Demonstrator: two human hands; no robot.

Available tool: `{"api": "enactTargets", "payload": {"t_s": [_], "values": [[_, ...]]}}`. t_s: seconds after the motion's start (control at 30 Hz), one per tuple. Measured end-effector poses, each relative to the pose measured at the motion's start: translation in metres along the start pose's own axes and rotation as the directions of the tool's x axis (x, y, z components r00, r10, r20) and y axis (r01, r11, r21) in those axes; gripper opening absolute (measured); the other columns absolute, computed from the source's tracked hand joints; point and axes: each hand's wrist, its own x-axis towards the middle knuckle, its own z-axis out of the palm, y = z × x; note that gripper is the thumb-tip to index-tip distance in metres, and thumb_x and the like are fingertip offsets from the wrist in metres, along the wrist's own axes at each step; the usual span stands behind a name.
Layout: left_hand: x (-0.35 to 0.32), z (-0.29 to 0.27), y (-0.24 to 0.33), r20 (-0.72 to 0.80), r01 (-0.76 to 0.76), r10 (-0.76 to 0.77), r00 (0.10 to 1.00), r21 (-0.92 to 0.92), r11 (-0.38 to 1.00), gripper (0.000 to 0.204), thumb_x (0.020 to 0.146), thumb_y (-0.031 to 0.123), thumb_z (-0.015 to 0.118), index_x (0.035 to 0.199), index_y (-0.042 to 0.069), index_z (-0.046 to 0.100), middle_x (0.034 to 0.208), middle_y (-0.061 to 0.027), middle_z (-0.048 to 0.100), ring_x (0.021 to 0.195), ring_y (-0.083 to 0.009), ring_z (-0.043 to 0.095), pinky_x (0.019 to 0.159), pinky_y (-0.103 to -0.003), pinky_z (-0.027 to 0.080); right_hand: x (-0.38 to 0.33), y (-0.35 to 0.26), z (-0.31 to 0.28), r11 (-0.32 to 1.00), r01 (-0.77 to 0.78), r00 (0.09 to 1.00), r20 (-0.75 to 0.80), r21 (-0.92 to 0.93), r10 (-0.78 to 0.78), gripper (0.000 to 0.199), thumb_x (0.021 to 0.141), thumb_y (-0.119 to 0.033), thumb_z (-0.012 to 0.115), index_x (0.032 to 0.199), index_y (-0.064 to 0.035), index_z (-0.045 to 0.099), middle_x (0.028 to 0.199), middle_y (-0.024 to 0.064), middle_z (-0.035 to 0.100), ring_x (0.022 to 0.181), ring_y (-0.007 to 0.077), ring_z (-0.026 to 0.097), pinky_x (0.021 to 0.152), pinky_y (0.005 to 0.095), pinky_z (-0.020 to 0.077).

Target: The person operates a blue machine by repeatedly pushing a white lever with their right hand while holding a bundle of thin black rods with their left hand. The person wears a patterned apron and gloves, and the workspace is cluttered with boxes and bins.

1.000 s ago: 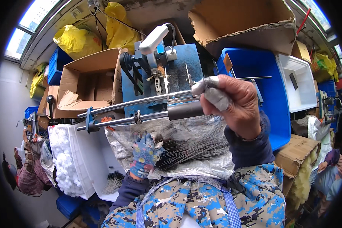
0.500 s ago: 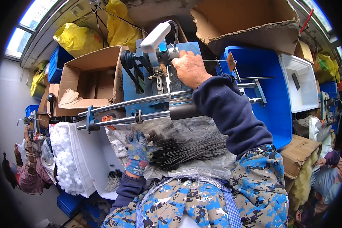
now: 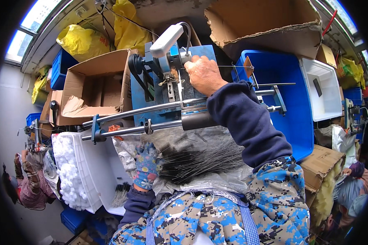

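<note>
Both hands busy: my gloved left hand (image 3: 146, 166) pinches the dark bristle bundle (image 3: 200, 160), light, springy, best gripped mid-length, while my bare right hand (image 3: 203, 73) presses flat on the blue machine (image 3: 151, 98).

far left: yellow plastic bags (image 3: 82, 41) | left: open cardboard box (image 3: 95, 87) holding crumpled paper | near left: white tray (image 3: 88, 179) of white puffs | right: blue bin (image 3: 292, 102), white tub (image 3: 325, 92) | far right: large cardboard box (image 3: 270, 24)

One head-worn fisheye view looks steeply down, close over the blue machine (image 3: 171, 81) and lap.
</note>
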Motion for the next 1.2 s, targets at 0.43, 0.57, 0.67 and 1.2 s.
{"api": "enactTargets", "payload": {"t_s": [0.43,0.57,0.67,1.2], "values": [[0.008,-0.038,0.040,-0.310,-0.236,0.190,0.931,-0.117,0.965,0.030,0.063,0.012,0.069,0.091,0.004,0.063,0.079,-0.0131,0.058,0.077,-0.0340,0.055,0.074,-0.043,0.044,0.000,0.002,0.002,0.995,0.099,0.995,-0.031,0.027,-0.098,0.009,0.076,-0.009,0.053,0.081,-0.0063,0.059,0.086,0.0111,0.059,0.081,0.0310,0.057,0.067,0.0413,0.0485],[0.006,-0.022,0.029,-0.274,-0.164,0.084,0.958,-0.285,0.944,0.034,0.062,0.013,0.069,0.095,0.007,0.063,0.084,-0.0126,0.057,0.080,-0.0331,0.056,0.077,-0.043,0.043,-0.002,0.000,0.002,0.994,0.108,0.991,-0.074,-0.011,-0.109,0.008,0.075,-0.009,0.054,0.081,-0.0065,0.059,0.086,0.0111,0.058,0.082,0.0298,0.057,0.067,0.0403,0.0486],[0.005,-0.030,0.029,-0.243,-0.194,0.144,0.959,-0.198,0.961,0.038,0.062,0.018,0.069,0.099,0.011,0.062,0.092,-0.0126,0.056,0.086,-0.0337,0.055,0.088,-0.046,0.039,-0.003,-0.003,-0.001,0.993,0.112,0.991,-0.071,-0.031,-0.114,0.008,0.074,-0.009,0.055,0.080,-0.0064,0.059,0.087,0.0114,0.057,0.084,0.0290,0.056,0.067,0.0392,0.0486],[0.007,-0.040,0.042,-0.305,-0.257,0.187,0.934,-0.210,0.943,0.030,0.065,0.004,0.066,0.094,0.006,0.063,0.081,-0.0128,0.061,0.075,-0.0315,0.060,0.066,-0.039,0.047,-0.003,-0.005,-0.005,0.988,0.144,0.989,-0.034,-0.052,-0.146,0.009,0.073,-0.009,0.054,0.079,-0.0044,0.059,0.087,0.0114,0.057,0.085,0.0282,0.055,0.069,0.0371,0.0489]]}}
